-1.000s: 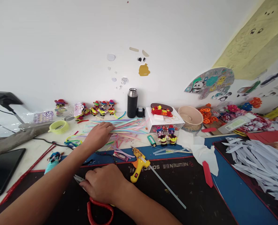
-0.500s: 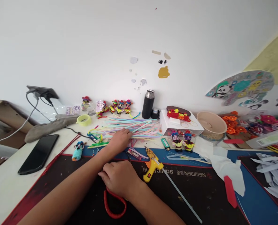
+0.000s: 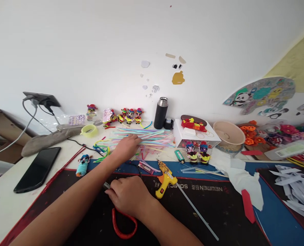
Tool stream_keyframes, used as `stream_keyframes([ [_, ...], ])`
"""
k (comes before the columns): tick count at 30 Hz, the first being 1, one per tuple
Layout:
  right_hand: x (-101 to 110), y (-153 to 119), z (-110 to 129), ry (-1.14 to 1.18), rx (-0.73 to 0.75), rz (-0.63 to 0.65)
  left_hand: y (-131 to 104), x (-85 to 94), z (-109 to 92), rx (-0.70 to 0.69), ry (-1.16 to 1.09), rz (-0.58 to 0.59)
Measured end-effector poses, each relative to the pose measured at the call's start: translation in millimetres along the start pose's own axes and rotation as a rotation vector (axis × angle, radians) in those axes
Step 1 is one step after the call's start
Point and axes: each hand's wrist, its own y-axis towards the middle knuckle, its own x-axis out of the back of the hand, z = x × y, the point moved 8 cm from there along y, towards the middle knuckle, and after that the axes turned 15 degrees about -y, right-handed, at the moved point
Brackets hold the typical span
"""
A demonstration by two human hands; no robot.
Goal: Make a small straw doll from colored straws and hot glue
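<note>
My left hand (image 3: 127,147) reaches over a pile of pastel pipe cleaners (image 3: 154,136), its fingers bent down onto them; what lies under the fingertips is hidden. Over the black mat, my right hand (image 3: 128,194) is closed around a tool with a red looped handle (image 3: 125,235), and a small metal end shows at its fingers. The yellow glue gun (image 3: 164,181) lies right of my right hand, with a clear glue stick (image 3: 198,212) behind it. A turquoise wrapped figure (image 3: 82,165) lies left of my forearm.
A phone (image 3: 38,169) lies at the left. Small figures (image 3: 130,116) and a black flask (image 3: 161,112) stand along the wall. A white box (image 3: 196,136), a round bowl (image 3: 228,135) and paper strips (image 3: 295,191) are at the right.
My left hand has shifted slightly left over the pile, and green pipe cleaners near its wrist have moved. A metal tip now shows at my right hand's fingers. The view has shifted slightly.
</note>
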Motion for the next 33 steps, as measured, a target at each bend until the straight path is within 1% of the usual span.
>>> stream_keyframes([
  [5,-1,1,0,-0.012,-0.003,-0.002,11,22.1,4,-0.023,-0.013,-0.047],
  [9,-1,1,2,-0.021,-0.001,0.01,15,31.4,7,-0.028,-0.039,-0.071],
  [12,-1,0,3,-0.025,0.003,0.029,15,32.9,14,0.015,-0.006,-0.084],
  [16,1,0,3,-0.02,0.008,0.04,13,29.4,24,0.061,0.016,-0.078],
  [18,2,0,3,-0.014,0.01,0.036,13,27.8,22,0.037,-0.004,-0.081],
  [22,0,-1,5,-0.016,0.011,0.035,13,23.7,10,-0.028,-0.005,-0.08],
  [24,-1,-1,5,-0.017,0.019,0.039,15,19.1,6,-0.021,0.024,-0.053],
  [27,-2,0,4,-0.018,0.017,0.046,17,13.8,5,0.027,0.042,-0.005],
  [29,-3,0,4,-0.016,0.012,0.044,19,16.3,6,0.053,0.035,0.002],
  [30,-3,0,4,-0.015,0.012,0.038,19,20.3,7,0.065,0.03,-0.008],
  [33,-2,0,6,-0.007,0.028,0.025,24,39.9,10,0.091,0.007,-0.075],
])
